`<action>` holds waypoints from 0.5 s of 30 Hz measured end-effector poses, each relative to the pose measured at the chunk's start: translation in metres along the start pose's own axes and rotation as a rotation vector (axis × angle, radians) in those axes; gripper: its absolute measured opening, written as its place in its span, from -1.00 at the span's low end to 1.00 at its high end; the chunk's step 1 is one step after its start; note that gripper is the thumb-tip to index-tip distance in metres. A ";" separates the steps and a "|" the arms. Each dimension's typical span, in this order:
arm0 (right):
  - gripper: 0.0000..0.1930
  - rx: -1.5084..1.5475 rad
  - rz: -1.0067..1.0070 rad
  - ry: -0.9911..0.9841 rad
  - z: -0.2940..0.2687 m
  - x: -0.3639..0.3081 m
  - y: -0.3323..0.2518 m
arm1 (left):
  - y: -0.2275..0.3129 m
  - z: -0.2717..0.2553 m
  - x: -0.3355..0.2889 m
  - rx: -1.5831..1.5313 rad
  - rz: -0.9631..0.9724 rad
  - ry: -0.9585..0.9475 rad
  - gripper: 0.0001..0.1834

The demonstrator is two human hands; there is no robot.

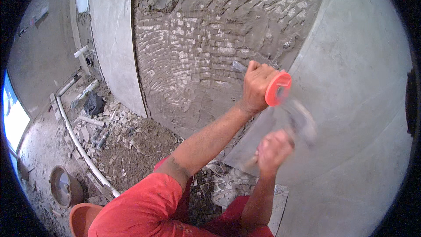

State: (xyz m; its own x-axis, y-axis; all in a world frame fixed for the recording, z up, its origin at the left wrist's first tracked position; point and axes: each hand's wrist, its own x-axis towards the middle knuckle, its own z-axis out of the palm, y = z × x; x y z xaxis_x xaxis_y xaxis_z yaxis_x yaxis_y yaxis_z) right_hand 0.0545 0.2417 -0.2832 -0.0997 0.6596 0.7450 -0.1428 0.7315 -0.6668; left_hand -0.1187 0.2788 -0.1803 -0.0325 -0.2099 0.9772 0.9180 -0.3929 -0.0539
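My left hand (257,84) is wrapped round a chisel whose round orange hand guard (272,91) sticks out on the right side of the fist. The chisel's flat grey blade (238,66) shows past the fingers on the left, close to the rough, ridged mortar (193,57) on the wall. Lower and to the right, my right hand (275,149) is closed round the handle of a hammer. The hammer head (302,123) is smeared by motion and lies just beside the guard; whether it touches the chisel I cannot tell.
Large smooth grey panels (351,83) flank the mortar. Below lie heaped soil and broken tile rubble (136,145), a long white pipe (81,149), a black plastic bag (93,104) and a round bucket (66,186). Part of an orange object (81,219) shows at lower left.
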 end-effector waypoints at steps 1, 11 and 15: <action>-0.51 -0.098 0.039 -0.068 0.000 0.001 0.002 | -0.004 -0.002 -0.001 -0.001 0.003 0.025 -0.85; -0.40 0.740 0.212 0.056 -0.015 -0.037 -0.045 | 0.001 -0.028 -0.007 -0.139 0.113 -0.194 -0.83; -0.40 0.661 -0.064 0.051 -0.023 -0.028 -0.065 | 0.011 -0.015 0.012 -0.219 0.134 -0.148 -0.81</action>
State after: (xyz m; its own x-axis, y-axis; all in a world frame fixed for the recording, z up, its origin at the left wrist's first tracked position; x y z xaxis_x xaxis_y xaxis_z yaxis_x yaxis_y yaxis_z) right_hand 0.0896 0.1801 -0.2613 -0.0265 0.6379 0.7697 -0.7222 0.5201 -0.4559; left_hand -0.1152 0.2587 -0.1724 0.1559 -0.1465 0.9768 0.8026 -0.5577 -0.2117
